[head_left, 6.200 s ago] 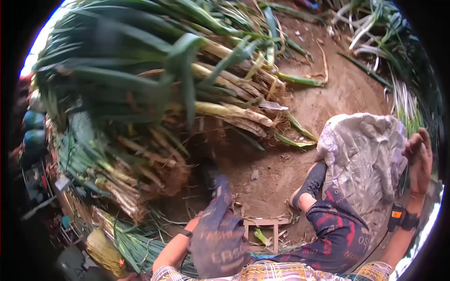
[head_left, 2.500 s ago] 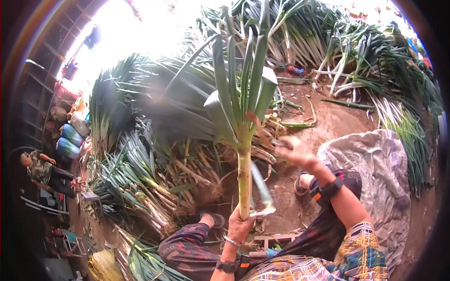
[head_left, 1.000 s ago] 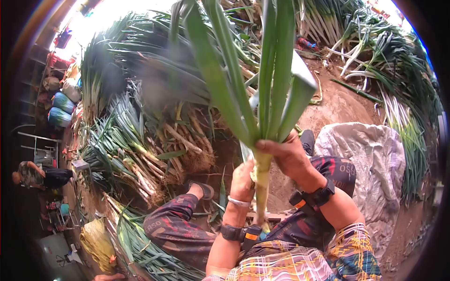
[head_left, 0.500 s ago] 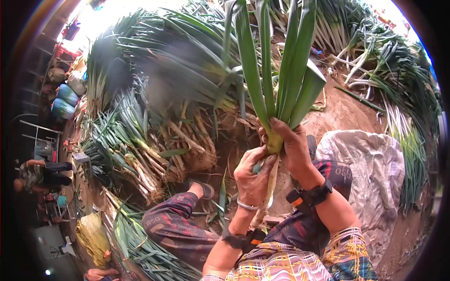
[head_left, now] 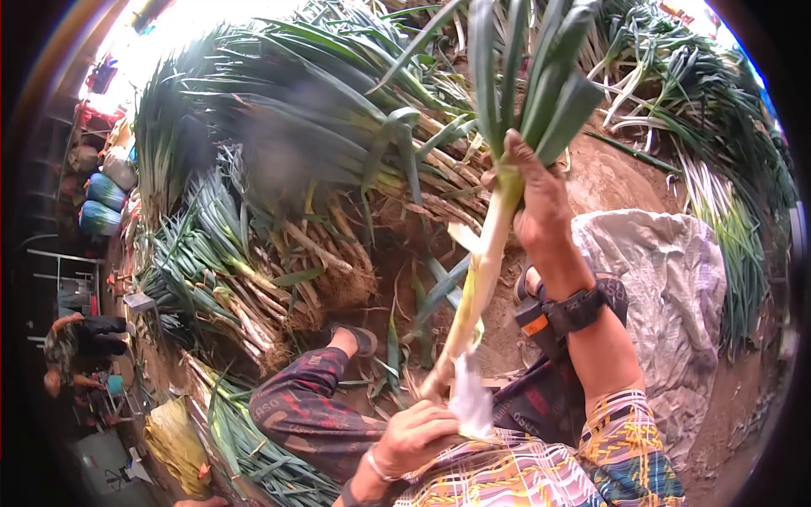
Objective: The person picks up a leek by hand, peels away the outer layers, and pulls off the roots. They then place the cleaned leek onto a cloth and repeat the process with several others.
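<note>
Hands apart: the leek (head_left: 484, 275) is clamped at its neck by the right hand (head_left: 545, 207), presumably for steadiness; a pale strip (head_left: 473, 401) is apparently pinched by the left hand (head_left: 414, 439).

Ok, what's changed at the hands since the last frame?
The left hand has come off the neck of the thick, green-leaved leek and dropped lower, a blurred whitish strip at its fingers. The right hand kept its grip and rose with the leek. The crumpled whitish sheet stayed put.
</note>
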### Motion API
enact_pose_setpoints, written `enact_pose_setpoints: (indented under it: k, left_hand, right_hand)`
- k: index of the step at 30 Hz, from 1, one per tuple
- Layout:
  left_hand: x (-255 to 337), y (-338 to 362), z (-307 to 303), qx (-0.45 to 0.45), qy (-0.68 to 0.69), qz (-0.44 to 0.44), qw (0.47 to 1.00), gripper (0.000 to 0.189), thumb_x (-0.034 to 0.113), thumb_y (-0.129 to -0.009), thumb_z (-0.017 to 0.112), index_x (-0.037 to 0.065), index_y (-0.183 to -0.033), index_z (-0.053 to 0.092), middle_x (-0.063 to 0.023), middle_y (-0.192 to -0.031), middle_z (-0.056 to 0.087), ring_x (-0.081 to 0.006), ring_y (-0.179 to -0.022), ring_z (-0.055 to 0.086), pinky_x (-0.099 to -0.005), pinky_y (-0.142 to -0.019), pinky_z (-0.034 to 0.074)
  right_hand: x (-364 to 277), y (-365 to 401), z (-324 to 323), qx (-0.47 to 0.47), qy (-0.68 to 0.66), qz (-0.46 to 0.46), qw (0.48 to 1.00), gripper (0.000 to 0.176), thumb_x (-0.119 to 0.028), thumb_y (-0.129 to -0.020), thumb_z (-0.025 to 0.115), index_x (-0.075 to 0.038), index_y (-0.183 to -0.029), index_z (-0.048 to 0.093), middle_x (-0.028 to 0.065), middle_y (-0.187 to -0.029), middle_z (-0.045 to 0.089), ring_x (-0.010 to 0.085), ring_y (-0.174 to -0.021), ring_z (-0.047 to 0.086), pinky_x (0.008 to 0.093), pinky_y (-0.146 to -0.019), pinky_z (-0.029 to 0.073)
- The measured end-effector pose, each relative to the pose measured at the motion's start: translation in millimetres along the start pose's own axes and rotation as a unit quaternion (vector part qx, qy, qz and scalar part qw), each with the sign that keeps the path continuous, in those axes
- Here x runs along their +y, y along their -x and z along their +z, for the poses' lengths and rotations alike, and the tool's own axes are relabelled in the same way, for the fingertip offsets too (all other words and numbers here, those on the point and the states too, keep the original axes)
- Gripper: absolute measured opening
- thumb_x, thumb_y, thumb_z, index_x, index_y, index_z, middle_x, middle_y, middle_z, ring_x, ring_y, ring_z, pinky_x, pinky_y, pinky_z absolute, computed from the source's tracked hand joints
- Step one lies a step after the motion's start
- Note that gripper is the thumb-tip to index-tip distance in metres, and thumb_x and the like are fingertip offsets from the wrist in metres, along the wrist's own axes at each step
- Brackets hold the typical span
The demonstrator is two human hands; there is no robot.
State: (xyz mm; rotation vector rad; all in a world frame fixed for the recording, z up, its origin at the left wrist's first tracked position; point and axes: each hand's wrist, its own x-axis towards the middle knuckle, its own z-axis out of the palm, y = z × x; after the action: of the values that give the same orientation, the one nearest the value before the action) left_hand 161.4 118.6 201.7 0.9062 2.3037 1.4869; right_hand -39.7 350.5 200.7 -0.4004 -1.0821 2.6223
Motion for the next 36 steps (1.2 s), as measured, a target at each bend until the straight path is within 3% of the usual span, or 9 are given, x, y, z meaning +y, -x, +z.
enact_pose_setpoints:
  k: [4, 6, 9, 13, 18, 27, 29, 33, 36]
  left_hand:
    - [-40, 48, -21, -0.315, -0.278, -0.241, 0.875, 0.008, 0.013, -0.078, 0.059, 0.006, -0.082, 0.061, -0.0111, -0.077, 0.057, -0.0304, -0.076, 0.058, -0.04, -0.065, 0.049]
    - [-43, 8, -29, 0.023, -0.189, -0.12, 0.974, 0.031, 0.014, -0.077, 0.063, 0.003, -0.106, 0.058, -0.0193, -0.105, 0.058, -0.0333, -0.099, 0.056, -0.0387, -0.084, 0.046]
    - [-47, -65, -23, 0.142, -0.192, -0.134, 0.962, 0.084, 0.037, -0.07, 0.072, -0.008, -0.13, 0.033, -0.0254, -0.121, 0.05, -0.0358, -0.11, 0.051, -0.0369, -0.093, 0.04]
    - [-48, -113, 23, 0.253, 0.132, -0.192, 0.939, 0.037, 0.019, -0.086, 0.062, -0.006, -0.112, 0.055, -0.0038, -0.082, 0.062, -0.0064, -0.074, 0.053, -0.0213, -0.066, 0.045]
    - [-49, -116, 30, 0.305, 0.173, -0.204, 0.914, 0.026, 0.019, -0.09, 0.056, -0.005, -0.1, 0.06, -0.0056, -0.071, 0.059, -0.0047, -0.067, 0.047, -0.0229, -0.059, 0.043]
    - [-86, -49, 21, 0.325, 0.778, -0.126, 0.523, 0.018, 0.022, -0.093, 0.049, 0.006, -0.088, 0.054, -0.0006, -0.066, 0.054, -0.0119, -0.054, 0.052, -0.0236, -0.056, 0.046]
    - [-90, -9, 16, 0.328, 0.553, -0.229, 0.73, 0.021, 0.025, -0.094, 0.045, 0.006, -0.093, 0.054, -0.0006, -0.068, 0.054, -0.0105, -0.059, 0.052, -0.0253, -0.058, 0.044]
    - [-89, 44, 26, 0.33, 0.598, -0.215, 0.698, 0.022, 0.021, -0.094, 0.047, 0.002, -0.101, 0.055, -0.0023, -0.076, 0.059, -0.0108, -0.062, 0.056, -0.0252, -0.062, 0.048]
    - [-95, 77, 19, 0.346, 0.293, -0.259, 0.853, 0.032, 0.019, -0.093, 0.05, 0.0, -0.118, 0.048, -0.0049, -0.106, 0.057, -0.0124, -0.096, 0.055, -0.0273, -0.084, 0.044]
  right_hand:
    - [-10, 2, 1, -0.05, -0.05, -0.056, 0.996, 0.022, -0.013, -0.082, 0.066, -0.003, -0.1, 0.058, 0.0074, -0.084, 0.062, 0.0191, -0.071, 0.062, 0.0277, -0.053, 0.048]
    - [-7, 12, 4, -0.069, -0.065, -0.045, 0.994, 0.021, -0.012, -0.084, 0.062, -0.003, -0.102, 0.056, 0.0086, -0.089, 0.061, 0.0173, -0.072, 0.059, 0.0267, -0.054, 0.046]
    - [3, 28, 11, -0.104, -0.087, -0.005, 0.991, 0.02, -0.011, -0.086, 0.06, -0.003, -0.103, 0.054, 0.0088, -0.093, 0.06, 0.0161, -0.074, 0.056, 0.0262, -0.054, 0.045]
    - [13, 33, 12, -0.098, -0.076, 0.006, 0.992, 0.023, -0.015, -0.089, 0.055, -0.002, -0.108, 0.053, 0.0126, -0.097, 0.06, 0.0152, -0.075, 0.054, 0.0264, -0.056, 0.043]
    - [7, 33, 9, -0.109, -0.094, 0.05, 0.988, 0.019, -0.017, -0.089, 0.056, -0.003, -0.101, 0.055, 0.0103, -0.093, 0.059, 0.0163, -0.073, 0.055, 0.0253, -0.053, 0.044]
    - [4, 5, -22, -0.282, -0.237, 0.168, 0.914, 0.038, -0.038, -0.091, 0.049, 0.0, -0.097, 0.052, 0.0042, -0.08, 0.046, 0.0118, -0.061, 0.039, 0.0231, -0.051, 0.036]
    - [0, -14, -35, -0.269, -0.238, 0.148, 0.922, 0.029, -0.032, -0.093, 0.048, -0.002, -0.094, 0.049, 0.0058, -0.085, 0.045, 0.0123, -0.062, 0.04, 0.0236, -0.048, 0.036]
    - [16, -48, -68, -0.17, -0.178, 0.139, 0.959, 0.024, -0.023, -0.09, 0.055, -0.003, -0.1, 0.05, 0.0078, -0.092, 0.049, 0.0131, -0.064, 0.043, 0.0232, -0.045, 0.038]
    - [35, -115, -125, -0.15, -0.107, 0.088, 0.979, 0.031, -0.023, -0.088, 0.057, -0.007, -0.115, 0.053, 0.0126, -0.106, 0.055, 0.0139, -0.069, 0.05, 0.022, -0.049, 0.044]
